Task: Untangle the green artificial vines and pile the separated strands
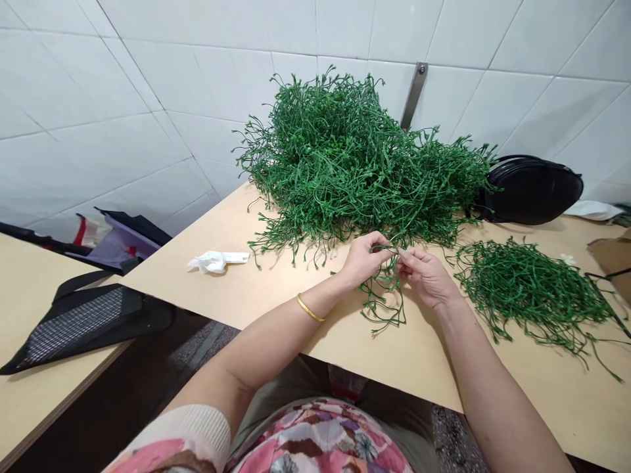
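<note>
My left hand [363, 260] and my right hand [424, 274] meet over the table, in front of a large heap of green artificial plant stems [345, 157]. Both sets of fingers pinch a small bunch of green plastic stems [383, 305] near its top. The thin strands hang down from between my hands toward the tabletop. To the right of my right hand lies a lower, flatter pile of similar stems [535, 286]. The exact spot where the fingertips press is partly hidden.
A crumpled white tissue [217, 261] lies left on the wooden table [276, 289]. A black bag [535, 187] stands at the back right, near a cardboard box [611, 256]. A black mesh bag [79, 322] rests on another table at left. White tiled wall [197, 72] rises behind.
</note>
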The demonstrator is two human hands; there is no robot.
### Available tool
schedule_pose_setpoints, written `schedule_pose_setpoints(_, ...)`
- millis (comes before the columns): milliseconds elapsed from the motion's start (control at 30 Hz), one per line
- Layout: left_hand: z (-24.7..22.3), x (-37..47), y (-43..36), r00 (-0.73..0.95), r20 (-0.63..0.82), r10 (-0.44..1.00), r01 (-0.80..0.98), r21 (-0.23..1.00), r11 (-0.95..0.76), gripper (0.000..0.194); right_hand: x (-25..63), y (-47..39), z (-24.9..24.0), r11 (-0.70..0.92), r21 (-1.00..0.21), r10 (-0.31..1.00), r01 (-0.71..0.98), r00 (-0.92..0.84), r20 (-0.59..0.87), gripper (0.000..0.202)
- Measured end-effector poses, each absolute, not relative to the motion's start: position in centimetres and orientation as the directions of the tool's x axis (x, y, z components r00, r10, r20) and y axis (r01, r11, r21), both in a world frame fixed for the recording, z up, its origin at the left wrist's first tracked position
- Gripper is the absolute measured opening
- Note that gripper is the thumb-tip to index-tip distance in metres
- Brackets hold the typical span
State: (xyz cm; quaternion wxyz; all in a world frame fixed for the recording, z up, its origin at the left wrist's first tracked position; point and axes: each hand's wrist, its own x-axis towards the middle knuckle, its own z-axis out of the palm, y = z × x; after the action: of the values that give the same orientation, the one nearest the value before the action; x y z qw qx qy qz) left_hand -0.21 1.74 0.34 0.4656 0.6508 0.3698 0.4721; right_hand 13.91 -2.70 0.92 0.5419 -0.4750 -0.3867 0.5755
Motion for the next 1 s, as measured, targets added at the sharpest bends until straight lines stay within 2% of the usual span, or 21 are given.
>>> schedule_pose_setpoints(267,0.0,-0.1,1.7,0.291,0.317,0.903,0.171,0.911,-0.375,0.017,13.9,-2.4,0.7,-0.102,-0.951,0.983,-0.291,0.118,-0.141,0.045)
schedule_pose_setpoints(367,0.0,-0.1,1.7,0.27,0.369,0.889,0.287,0.851,-0.44,0.017,13.5,-2.5,0.8,-0.11,-0.959,0.983,-0.262,0.112,-0.143,0.044)
schedule_pose_setpoints(533,0.3,-0.3,1.4,0.294,0.467,0.834,0.404,0.73,-0.551,0.006,13.4,-2.7,0.9,-0.118,-0.966,0.988,-0.23,0.075,-0.139,0.039)
schedule_pose_setpoints(600,0.5,-0.3,1.4,0.311,0.467,0.828,0.381,0.737,-0.558,0.007,13.7,-2.6,0.9,-0.119,-0.963,0.988,-0.242,0.068,-0.14,0.038)
schedule_pose_setpoints(667,0.6,-0.3,1.5,0.342,0.42,0.841,0.3,0.799,-0.521,0.011,14.1,-2.5,1.0,-0.104,-0.963,0.989,-0.248,0.078,-0.127,0.036)
schedule_pose_setpoints(800,0.7,-0.2,1.9,0.422,0.246,0.872,0.094,0.945,-0.312,0.009,14.7,-2.4,0.9,-0.041,-0.973,0.988,-0.226,0.133,-0.072,0.029)
schedule_pose_setpoints(867,0.7,-0.2,2.0,0.435,0.206,0.877,0.042,0.968,-0.248,0.006,14.8,-2.4,0.9,-0.012,-0.979,0.988,-0.203,0.147,-0.042,0.025)
schedule_pose_setpoints(1000,0.9,-0.3,1.9,0.425,0.221,0.878,0.021,0.967,-0.254,0.012,14.5,-2.5,0.8,0.021,-0.989,0.992,-0.146,0.128,0.003,0.02)
